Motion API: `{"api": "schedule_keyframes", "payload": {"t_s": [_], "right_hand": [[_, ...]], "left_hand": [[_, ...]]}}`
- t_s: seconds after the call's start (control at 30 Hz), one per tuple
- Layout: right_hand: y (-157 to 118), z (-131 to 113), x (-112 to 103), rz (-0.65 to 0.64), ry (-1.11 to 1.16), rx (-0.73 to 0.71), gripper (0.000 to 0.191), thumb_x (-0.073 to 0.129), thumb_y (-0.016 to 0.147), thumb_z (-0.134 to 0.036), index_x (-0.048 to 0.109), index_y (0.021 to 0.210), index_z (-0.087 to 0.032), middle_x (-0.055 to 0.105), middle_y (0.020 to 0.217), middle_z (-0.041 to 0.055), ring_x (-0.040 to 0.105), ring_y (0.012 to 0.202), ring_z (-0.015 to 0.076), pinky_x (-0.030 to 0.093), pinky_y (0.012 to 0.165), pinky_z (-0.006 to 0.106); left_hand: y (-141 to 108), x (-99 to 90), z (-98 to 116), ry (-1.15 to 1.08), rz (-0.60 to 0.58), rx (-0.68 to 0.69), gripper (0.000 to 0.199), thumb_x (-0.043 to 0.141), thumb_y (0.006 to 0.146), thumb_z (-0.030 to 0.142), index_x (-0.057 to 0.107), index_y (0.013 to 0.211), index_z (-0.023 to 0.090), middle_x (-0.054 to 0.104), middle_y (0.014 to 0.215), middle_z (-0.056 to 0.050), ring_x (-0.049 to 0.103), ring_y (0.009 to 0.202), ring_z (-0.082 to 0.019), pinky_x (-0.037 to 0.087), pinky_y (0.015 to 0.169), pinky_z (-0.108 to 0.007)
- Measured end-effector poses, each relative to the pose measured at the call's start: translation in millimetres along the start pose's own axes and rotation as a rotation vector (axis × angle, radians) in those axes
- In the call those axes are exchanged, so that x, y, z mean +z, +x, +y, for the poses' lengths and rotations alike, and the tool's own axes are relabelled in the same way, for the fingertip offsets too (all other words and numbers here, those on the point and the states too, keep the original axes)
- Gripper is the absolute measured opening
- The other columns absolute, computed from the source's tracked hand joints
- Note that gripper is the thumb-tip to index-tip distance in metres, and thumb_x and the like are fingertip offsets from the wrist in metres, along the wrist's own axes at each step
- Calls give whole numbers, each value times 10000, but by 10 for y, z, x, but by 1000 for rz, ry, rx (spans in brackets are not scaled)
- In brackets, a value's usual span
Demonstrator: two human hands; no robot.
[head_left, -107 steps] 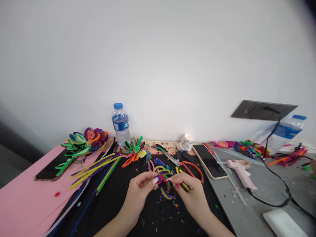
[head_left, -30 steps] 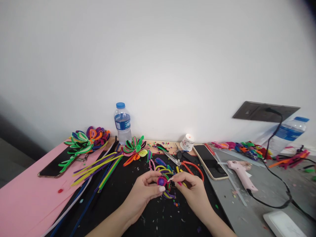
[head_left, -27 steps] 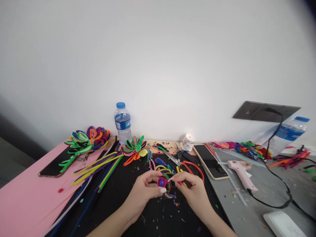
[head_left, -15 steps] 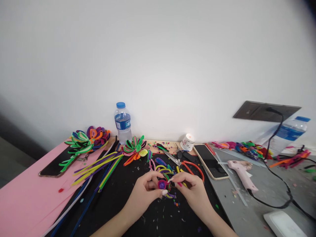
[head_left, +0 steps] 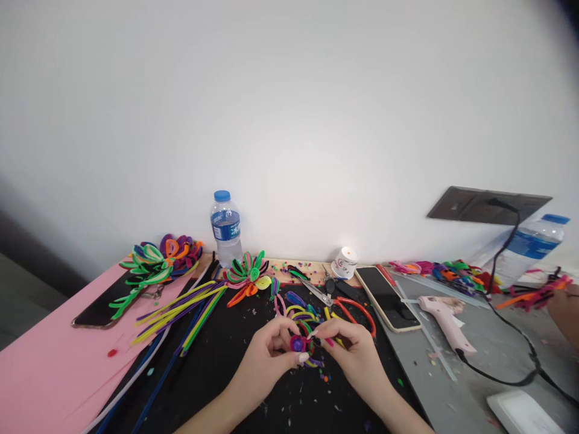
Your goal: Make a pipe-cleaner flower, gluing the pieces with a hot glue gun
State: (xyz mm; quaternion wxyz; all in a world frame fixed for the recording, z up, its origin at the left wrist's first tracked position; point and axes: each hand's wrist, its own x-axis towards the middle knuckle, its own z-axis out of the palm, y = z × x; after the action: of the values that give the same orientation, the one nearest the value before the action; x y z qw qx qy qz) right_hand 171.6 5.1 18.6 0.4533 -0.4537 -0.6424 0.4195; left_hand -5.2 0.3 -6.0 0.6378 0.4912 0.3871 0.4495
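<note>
Between the fingertips of my left hand [head_left: 266, 355] is a small pipe-cleaner piece [head_left: 297, 343], a magenta loop around a purple ball. My right hand [head_left: 355, 349] pinches at the right side of this same piece, with a dark bit showing between thumb and forefinger. Exactly which strand it grips is partly hidden by the fingers. Right behind both hands lies a loose pile of bent pipe cleaners [head_left: 298, 308] in yellow, purple, green and pink. Scissors [head_left: 355, 313] with orange-red handles rest beyond my right hand, blades pointing up and left.
Pipe-cleaner flowers [head_left: 248, 274] and straight pipe cleaners [head_left: 181, 310] lie left. A water bottle [head_left: 226, 232] and paper cup [head_left: 344, 263] stand by the wall. Right are a phone [head_left: 388, 298], a corded glue gun [head_left: 446, 322] and another person's hand [head_left: 565, 313] on pipe cleaners.
Another person's hand has come into view at the far right, at the orange and pink pipe cleaners. My hands have barely moved; the magenta loop has turned slightly between them.
</note>
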Motion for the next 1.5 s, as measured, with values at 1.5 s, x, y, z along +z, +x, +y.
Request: {"api": "schedule_keyframes", "payload": {"t_s": [1.5], "right_hand": [[-11, -6, 77, -90, 344, 272, 94, 676, 701, -235, 637, 743, -160, 585, 689, -14, 469, 532, 86, 369, 491, 202]], "left_hand": [[4, 46, 57, -153, 6, -42, 251, 719, 605, 107, 536, 766, 166, 529, 532, 81, 537, 476, -91, 440, 479, -209]]}}
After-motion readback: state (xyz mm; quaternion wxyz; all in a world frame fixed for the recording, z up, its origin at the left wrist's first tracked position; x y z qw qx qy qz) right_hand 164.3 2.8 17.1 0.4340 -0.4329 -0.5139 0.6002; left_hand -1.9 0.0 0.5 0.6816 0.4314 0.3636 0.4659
